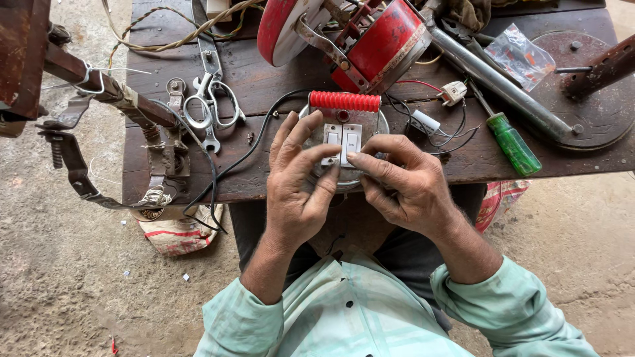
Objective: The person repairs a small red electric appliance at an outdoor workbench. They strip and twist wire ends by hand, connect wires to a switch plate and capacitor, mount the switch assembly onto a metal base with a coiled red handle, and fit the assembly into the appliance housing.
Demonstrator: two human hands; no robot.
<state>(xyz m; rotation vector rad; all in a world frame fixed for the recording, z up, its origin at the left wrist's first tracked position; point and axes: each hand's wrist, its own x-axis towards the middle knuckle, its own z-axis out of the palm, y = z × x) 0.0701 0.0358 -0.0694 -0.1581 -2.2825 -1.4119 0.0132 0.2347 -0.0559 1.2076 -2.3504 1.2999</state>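
i see both hands meeting over a round metal switch unit (pixel 344 142) that rests at the near edge of the dark wooden workbench (pixel 264 79), right at the centre of my view. the left hand (pixel 297 188) comes in from about 7 o'clock of the unit, its fingers (pixel 311 155) curled narrow and pressed on the unit's left half, the thumb lying across the lower edge. the right hand (pixel 403 185) comes in from about 4 o'clock, fingers bent close together, the forefinger tip touching the lower corner of the right-hand rocker. so the unit sits between the two sets of fingertips, gripped from both sides, mostly uncovered at its top.

counting on the unit: two white rocker switches (pixel 342 140) side by side, one small red lamp just above them, and one red ribbed grip (pixel 345 101) across the top at 12 o'clock. one black cable (pixel 245 158) runs off towards 9 o'clock.

around it: one red motor housing (pixel 380 46) at 12 o'clock, one green-handled screwdriver (pixel 514 144) at 3 o'clock, one long grey metal tube (pixel 496 82) at 2 o'clock, one clear plastic bag (pixel 519 56) beyond it, one pair of scissors (pixel 210 92) at 10 o'clock, and two small white connectors (pixel 452 92) between 1 and 3 o'clock.
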